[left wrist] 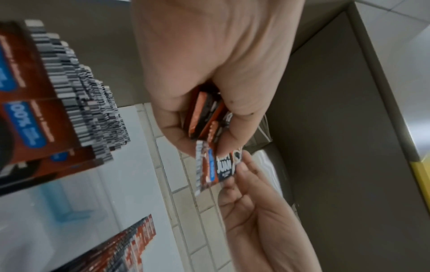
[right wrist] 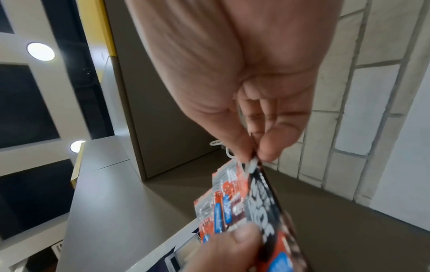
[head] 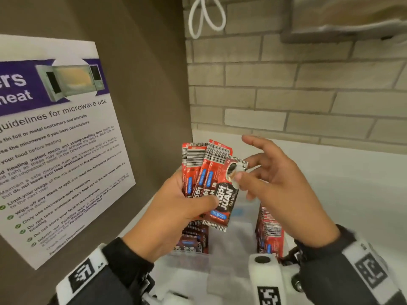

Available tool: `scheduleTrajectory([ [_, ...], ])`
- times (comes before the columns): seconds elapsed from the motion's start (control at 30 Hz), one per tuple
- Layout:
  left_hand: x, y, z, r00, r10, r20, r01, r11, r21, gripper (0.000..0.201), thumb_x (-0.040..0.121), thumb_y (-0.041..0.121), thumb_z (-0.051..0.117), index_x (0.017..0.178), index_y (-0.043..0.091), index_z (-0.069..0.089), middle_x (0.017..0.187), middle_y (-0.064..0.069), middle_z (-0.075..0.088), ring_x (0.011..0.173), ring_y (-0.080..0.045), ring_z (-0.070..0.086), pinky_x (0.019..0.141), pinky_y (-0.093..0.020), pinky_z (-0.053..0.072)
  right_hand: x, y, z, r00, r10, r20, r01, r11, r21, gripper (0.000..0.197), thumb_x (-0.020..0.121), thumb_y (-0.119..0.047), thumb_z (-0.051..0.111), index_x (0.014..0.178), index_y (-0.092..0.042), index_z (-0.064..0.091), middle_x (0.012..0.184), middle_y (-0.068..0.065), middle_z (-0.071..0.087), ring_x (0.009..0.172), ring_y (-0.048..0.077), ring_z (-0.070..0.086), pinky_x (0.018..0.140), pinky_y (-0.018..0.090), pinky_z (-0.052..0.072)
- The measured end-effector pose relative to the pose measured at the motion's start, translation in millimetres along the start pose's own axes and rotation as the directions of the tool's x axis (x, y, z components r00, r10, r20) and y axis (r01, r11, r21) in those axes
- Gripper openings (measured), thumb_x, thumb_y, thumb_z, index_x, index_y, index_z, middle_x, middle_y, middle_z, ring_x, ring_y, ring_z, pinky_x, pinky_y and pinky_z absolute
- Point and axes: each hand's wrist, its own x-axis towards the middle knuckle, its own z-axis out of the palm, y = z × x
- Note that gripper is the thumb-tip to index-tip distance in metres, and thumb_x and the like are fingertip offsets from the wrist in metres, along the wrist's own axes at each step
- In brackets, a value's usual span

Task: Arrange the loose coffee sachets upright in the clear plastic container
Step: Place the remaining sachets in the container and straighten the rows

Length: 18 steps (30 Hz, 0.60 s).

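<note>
My left hand [head: 176,208] grips a fanned bunch of red coffee sachets [head: 201,172], thumb across their fronts, held above the clear plastic container [head: 231,249]. My right hand [head: 271,179] pinches the top corner of the front sachet [head: 226,194] between thumb and forefinger, its other fingers spread. In the left wrist view the bunch of sachets [left wrist: 204,117] sits in the left fist and the front sachet [left wrist: 218,167] pokes out toward the right hand [left wrist: 256,211]. The right wrist view shows the pinch on the front sachet [right wrist: 263,198]. Upright sachets [head: 269,234] stand at the container's right; more sachets [head: 193,238] at its left.
A microwave guidelines poster [head: 55,139] hangs on the brown wall at the left. A brick wall [head: 286,84] runs behind a white counter [head: 352,183]. A white cord loop [head: 204,16] hangs at the top. The container's middle holds no sachets.
</note>
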Motion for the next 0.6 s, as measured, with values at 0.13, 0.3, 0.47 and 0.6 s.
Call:
scheduleTrajectory([
  [0.13,3,-3,-7,0.999,0.017,-0.048,-0.026,0.983,-0.182,0.032,0.07,0.012,0.067,0.102,0.014,0.064,0.092,-0.004,0.074,0.076,-0.016,0.07,0.066,-0.028,0.057,7,2,-7,0.997,0.07,-0.027,-0.062,0.973,0.224,0.036,0.082,0.009,0.06,0.105,-0.018,0.065,0.092,0.016,0.055,0.057,0.019,0.061,0.054,0.023,0.052],
  [0.3,9,-9,-9,0.987,0.039,-0.156,-0.092,0.931,-0.353,0.032,0.079,0.012,0.061,0.111,0.012,0.062,0.104,-0.005,0.072,0.092,-0.018,0.071,0.076,-0.033,0.058,-4,8,-2,0.963,0.251,-0.099,-0.137,0.771,0.622,0.015,0.071,0.005,0.06,0.079,-0.005,0.052,0.07,0.011,0.066,0.065,0.026,0.07,0.059,0.027,0.058],
  [0.47,7,-12,6,0.98,0.143,-0.135,-0.174,0.951,-0.257,0.038,0.077,0.015,0.063,0.115,0.014,0.059,0.102,-0.007,0.072,0.091,-0.021,0.071,0.07,-0.029,0.057,-23,19,32,0.913,0.402,0.073,-0.358,0.703,0.614,0.024,0.07,0.0,0.064,0.065,-0.011,0.044,0.07,0.012,0.067,0.065,0.027,0.07,0.056,0.031,0.058],
  [0.6,7,-8,4,0.965,0.208,-0.158,-0.241,0.943,-0.228,0.041,0.077,0.016,0.064,0.117,0.011,0.057,0.103,-0.008,0.072,0.092,-0.023,0.07,0.07,-0.028,0.056,-26,18,38,0.906,0.422,0.021,-0.369,0.764,0.53,0.031,0.079,0.002,0.063,0.061,-0.011,0.042,0.07,0.01,0.067,0.062,0.027,0.068,0.054,0.032,0.056],
])
